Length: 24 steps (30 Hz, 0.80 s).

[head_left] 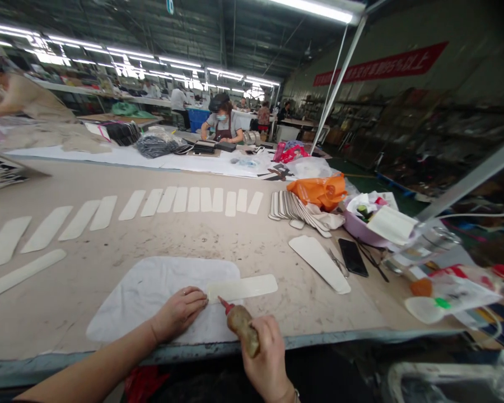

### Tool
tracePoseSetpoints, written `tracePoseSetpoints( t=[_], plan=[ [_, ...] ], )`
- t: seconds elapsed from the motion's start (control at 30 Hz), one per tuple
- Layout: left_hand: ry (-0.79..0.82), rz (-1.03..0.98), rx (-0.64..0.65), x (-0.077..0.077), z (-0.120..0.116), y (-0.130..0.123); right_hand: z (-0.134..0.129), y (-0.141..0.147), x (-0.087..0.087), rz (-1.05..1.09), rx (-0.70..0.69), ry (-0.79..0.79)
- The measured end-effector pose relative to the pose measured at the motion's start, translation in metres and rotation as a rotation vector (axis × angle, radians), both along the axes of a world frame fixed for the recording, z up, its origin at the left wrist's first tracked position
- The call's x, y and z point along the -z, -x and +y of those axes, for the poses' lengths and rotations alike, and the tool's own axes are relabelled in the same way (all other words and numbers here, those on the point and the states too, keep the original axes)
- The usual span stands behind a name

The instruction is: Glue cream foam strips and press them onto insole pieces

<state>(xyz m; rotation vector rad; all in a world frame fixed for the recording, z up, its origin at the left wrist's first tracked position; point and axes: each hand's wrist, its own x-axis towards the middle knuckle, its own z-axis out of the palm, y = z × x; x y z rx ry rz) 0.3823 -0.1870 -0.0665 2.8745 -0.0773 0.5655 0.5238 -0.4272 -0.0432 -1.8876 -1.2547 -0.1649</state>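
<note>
My right hand (267,355) is wrapped round a brownish glue bottle (240,323) with a red nozzle. The bottle is tilted, its tip at the lower edge of a pale strip (246,287), near the strip's left end. That strip looks glossy over part of its face and lies partly on a white cloth (151,291), its right end on the table. With fingers together, my left hand (182,310) holds the strip's left end against the cloth. What the thumb does is hidden.
A row of pale strips (193,199) crosses the table behind. To the right are a stack of pieces (294,208), a wide pale piece (320,264), scissors (338,261), a phone (353,257) and a purple basin (363,228). Several people work beyond.
</note>
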Motion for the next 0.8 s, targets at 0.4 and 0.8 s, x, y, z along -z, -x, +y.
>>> tracePoseSetpoints(
  t=[0.4,0.8],
  plan=[
    [0.030,-0.039,0.005,0.005,0.002,0.001,-0.043,-0.049,0.008,-0.156,0.381,0.011],
    [-0.006,0.158,0.011,-0.011,0.000,-0.018,0.002,-0.023,0.008,-0.003,0.128,-0.032]
  ],
)
